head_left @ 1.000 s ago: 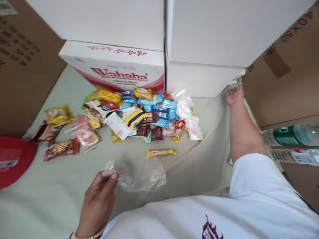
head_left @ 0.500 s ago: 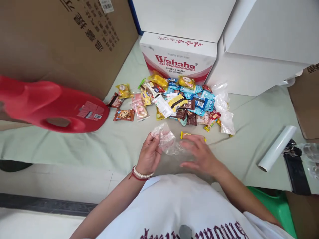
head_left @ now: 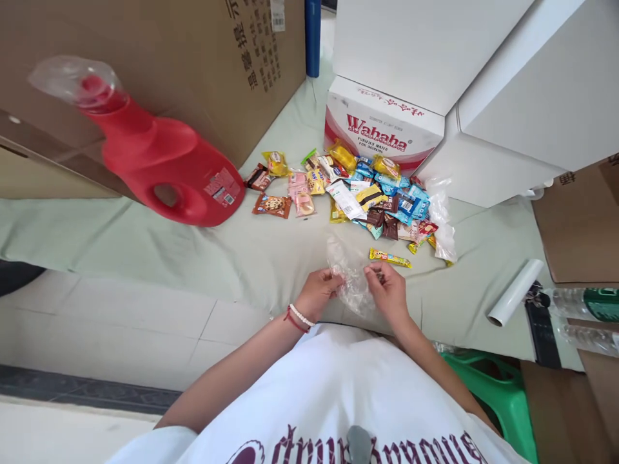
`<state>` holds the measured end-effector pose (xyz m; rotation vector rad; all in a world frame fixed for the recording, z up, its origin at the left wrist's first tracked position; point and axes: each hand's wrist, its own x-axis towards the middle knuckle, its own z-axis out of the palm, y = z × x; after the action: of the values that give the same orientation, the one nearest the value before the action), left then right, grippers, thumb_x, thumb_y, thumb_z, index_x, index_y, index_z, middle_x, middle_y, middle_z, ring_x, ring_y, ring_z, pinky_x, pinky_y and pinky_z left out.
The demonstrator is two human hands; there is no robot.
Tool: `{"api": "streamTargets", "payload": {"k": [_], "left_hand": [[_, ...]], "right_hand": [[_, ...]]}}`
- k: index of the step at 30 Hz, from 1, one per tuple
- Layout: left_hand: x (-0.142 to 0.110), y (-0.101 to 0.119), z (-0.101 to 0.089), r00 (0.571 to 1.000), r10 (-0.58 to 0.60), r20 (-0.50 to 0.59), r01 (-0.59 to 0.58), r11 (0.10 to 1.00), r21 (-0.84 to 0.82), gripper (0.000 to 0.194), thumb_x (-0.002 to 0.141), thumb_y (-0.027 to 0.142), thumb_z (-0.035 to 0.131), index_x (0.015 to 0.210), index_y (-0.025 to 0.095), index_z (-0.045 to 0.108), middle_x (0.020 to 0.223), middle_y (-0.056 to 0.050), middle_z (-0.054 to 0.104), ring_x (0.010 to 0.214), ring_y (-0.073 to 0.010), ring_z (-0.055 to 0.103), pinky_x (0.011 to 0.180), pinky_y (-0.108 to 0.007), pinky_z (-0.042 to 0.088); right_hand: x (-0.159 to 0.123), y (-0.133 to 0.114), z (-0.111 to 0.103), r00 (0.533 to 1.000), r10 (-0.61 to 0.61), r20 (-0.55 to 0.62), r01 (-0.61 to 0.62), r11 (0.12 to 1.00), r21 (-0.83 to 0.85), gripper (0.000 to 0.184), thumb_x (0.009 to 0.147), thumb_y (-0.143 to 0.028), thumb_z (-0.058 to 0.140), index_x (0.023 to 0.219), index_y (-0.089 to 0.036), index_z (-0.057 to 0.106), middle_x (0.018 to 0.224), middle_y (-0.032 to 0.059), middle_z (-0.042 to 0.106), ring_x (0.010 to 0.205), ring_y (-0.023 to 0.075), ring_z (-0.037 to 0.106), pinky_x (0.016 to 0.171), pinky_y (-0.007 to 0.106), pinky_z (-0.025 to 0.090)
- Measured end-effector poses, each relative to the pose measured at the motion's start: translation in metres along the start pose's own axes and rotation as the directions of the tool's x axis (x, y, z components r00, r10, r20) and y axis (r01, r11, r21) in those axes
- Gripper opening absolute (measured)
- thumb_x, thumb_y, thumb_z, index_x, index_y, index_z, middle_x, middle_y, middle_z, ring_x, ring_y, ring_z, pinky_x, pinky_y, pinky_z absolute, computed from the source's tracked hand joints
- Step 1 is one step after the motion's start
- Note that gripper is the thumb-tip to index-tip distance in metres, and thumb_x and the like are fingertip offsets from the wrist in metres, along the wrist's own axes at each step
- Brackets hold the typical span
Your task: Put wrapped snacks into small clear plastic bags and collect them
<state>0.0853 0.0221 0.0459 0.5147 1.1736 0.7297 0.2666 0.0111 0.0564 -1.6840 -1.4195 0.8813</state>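
Note:
A crumpled clear plastic bag (head_left: 354, 283) is stretched between my two hands, above the near part of the table. My left hand (head_left: 320, 291) pinches its left side, while my right hand (head_left: 388, 290) pinches the right side with closed fingers. Just beyond my right hand lies a narrow yellow snack packet (head_left: 391, 258). Farther back is a heap of small wrapped snacks (head_left: 370, 193) in blue, brown, yellow and white. To the left of the heap lie a brown cookie packet (head_left: 271, 206) and a pink packet (head_left: 302, 195).
On the left, a red jug (head_left: 178, 171) leans by a large brown carton (head_left: 193, 71). A Wahaha water box (head_left: 384, 125) stands behind the snacks. To the right lie a white roll (head_left: 515, 293), a black phone-like object (head_left: 541, 335) and clear bottles (head_left: 570, 303). A green stool (head_left: 500, 386) stands below.
My right hand, open and blurred before, has closed on the right side of the bag. The bag is now spread between both hands. The whole view has turned and shifted.

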Motion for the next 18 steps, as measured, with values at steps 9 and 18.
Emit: {"api": "streamTargets", "payload": {"k": [9, 18], "left_hand": [[0.008, -0.008, -0.014, 0.999, -0.036, 0.037, 0.041, 0.985, -0.167, 0.043, 0.065, 0.054, 0.085, 0.077, 0.017, 0.068, 0.082, -0.003, 0.071, 0.079, -0.0186, 0.068, 0.073, -0.031, 0.055], [0.009, -0.013, -0.015, 0.998, -0.045, 0.053, 0.056, 0.971, -0.233, 0.04, 0.08, 0.055, 0.074, 0.085, 0.016, 0.071, 0.088, -0.009, 0.076, 0.077, -0.0225, 0.073, 0.073, -0.036, 0.059]], "right_hand": [[-0.011, -0.003, -0.03, 0.964, -0.238, -0.121, 0.197, 0.94, -0.279, 0.02, 0.096, -0.038, 0.057, 0.099, -0.02, 0.065, 0.095, 0.0064, 0.064, 0.081, 0.0195, 0.058, 0.075, 0.034, 0.05], [-0.025, -0.015, -0.004, 0.931, -0.225, 0.288, 0.314, 0.897, -0.312, 0.02, 0.101, -0.037, 0.057, 0.102, -0.022, 0.07, 0.088, 0.0045, 0.068, 0.075, 0.0178, 0.063, 0.068, 0.03, 0.047]]}}
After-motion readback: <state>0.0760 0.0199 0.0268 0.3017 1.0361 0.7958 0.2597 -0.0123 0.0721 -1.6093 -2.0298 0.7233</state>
